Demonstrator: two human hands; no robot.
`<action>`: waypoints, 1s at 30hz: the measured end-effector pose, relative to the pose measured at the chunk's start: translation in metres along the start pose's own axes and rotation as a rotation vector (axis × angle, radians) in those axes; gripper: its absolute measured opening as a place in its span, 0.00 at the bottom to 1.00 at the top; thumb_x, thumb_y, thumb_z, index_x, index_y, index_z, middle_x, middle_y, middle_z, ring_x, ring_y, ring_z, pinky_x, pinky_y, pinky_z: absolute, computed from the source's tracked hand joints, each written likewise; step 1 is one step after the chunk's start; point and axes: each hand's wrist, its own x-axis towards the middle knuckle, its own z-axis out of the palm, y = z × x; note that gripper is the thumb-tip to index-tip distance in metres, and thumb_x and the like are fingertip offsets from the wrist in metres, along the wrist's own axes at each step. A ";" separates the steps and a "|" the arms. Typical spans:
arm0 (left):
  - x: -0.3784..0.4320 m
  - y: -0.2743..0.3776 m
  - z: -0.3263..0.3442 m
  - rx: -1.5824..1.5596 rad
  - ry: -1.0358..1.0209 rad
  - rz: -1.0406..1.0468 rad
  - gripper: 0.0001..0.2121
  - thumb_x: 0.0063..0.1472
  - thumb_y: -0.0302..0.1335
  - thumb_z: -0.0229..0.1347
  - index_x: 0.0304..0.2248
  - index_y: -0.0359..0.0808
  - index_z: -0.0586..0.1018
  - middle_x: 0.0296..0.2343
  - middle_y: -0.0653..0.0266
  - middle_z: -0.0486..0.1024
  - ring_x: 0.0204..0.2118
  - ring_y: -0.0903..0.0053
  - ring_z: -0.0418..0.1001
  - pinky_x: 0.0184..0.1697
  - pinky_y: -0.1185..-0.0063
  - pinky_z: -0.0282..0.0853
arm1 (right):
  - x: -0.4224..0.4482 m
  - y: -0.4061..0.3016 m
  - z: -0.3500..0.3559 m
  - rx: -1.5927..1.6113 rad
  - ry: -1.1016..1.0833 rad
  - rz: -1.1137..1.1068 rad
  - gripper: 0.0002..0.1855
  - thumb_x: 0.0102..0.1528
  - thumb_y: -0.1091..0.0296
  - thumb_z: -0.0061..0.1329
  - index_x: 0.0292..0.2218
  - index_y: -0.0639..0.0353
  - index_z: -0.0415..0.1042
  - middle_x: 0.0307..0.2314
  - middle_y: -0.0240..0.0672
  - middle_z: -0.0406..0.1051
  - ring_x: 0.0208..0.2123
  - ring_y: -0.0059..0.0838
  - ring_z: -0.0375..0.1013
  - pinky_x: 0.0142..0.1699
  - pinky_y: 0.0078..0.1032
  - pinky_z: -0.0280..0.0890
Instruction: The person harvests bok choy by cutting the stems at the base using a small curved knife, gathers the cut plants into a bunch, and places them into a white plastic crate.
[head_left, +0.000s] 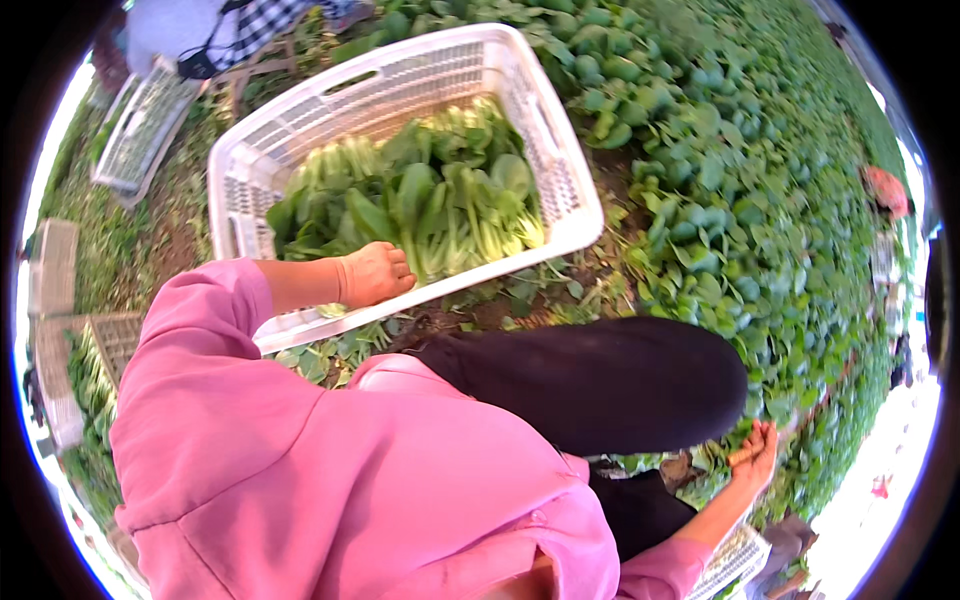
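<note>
Before me stands a white plastic crate (577, 187) with slatted walls, partly filled with green leafy heads of bok choy (416, 202), pale stems showing along the near and far sides. My left hand (379, 274) is inside its near rim, knuckles up and fingers curled, beside the bok choy stems. Its palm side is hidden, so I cannot see whether it grips anything. Out to the lower right, beyond my black-trousered knee, my right hand (756, 456) is raised above the plants. It holds a short tan handle-like object (741, 456); any rest of it is not visible.
Dense leafy plants (720, 180) cover the ground on the right. Cut leaves (337, 356) litter the soil below the crate. Another filled crate (146, 124) stands upper left, near a person in checked cloth (259, 34). More crates (56, 266) line the left; one (731, 562) is lower right.
</note>
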 end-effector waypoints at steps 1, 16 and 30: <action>0.026 -0.002 0.002 -0.072 0.025 0.007 0.09 0.44 0.32 0.54 0.26 0.38 0.72 0.21 0.64 0.72 0.30 0.66 0.71 0.33 0.70 0.68 | 0.003 0.011 0.002 -0.007 0.056 0.021 0.18 0.56 0.52 0.50 0.40 0.55 0.66 0.38 0.35 0.72 0.44 0.27 0.65 0.57 0.35 0.47; 0.128 -0.081 -0.016 -0.929 -0.320 -1.260 0.12 0.58 0.31 0.51 0.38 0.31 0.75 0.22 0.55 0.78 0.21 0.74 0.77 0.19 0.79 0.68 | 0.033 0.083 0.088 0.336 -0.029 0.122 0.18 0.56 0.58 0.51 0.37 0.67 0.68 0.25 0.48 0.74 0.18 0.25 0.67 0.22 0.21 0.62; 0.529 0.101 -0.040 -0.173 0.047 0.381 0.11 0.55 0.23 0.53 0.39 0.32 0.76 0.45 0.56 0.72 0.45 0.64 0.72 0.46 0.71 0.67 | 0.104 0.241 0.110 0.565 0.085 0.446 0.21 0.63 0.54 0.35 0.37 0.68 0.67 0.20 0.46 0.72 0.11 0.26 0.61 0.17 0.25 0.58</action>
